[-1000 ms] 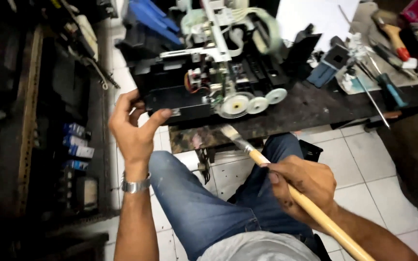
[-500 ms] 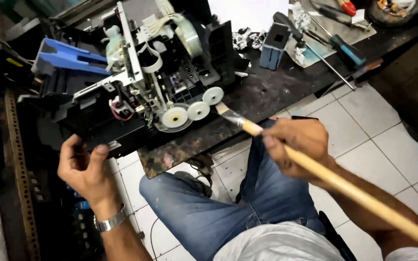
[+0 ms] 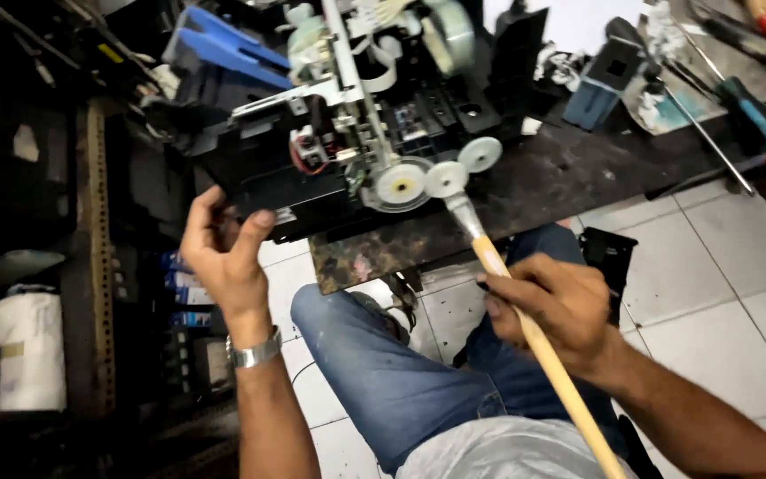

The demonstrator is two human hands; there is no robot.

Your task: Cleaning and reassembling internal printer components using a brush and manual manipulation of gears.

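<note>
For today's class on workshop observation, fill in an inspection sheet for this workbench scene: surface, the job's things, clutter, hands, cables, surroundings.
Surface: dark, stained bench top.
Job's things: opened black machine chassis with white gears; wooden-handled paintbrush, its tip at the gears.
Clutter: blue-handled screwdriver, small blue-grey block, small parts at the far right.
Hands: left hand grips the chassis's near edge; right hand holds the brush.
Cables: thin red wire inside the chassis.
Surroundings: white tiled floor, dark shelving, white roll.
</note>
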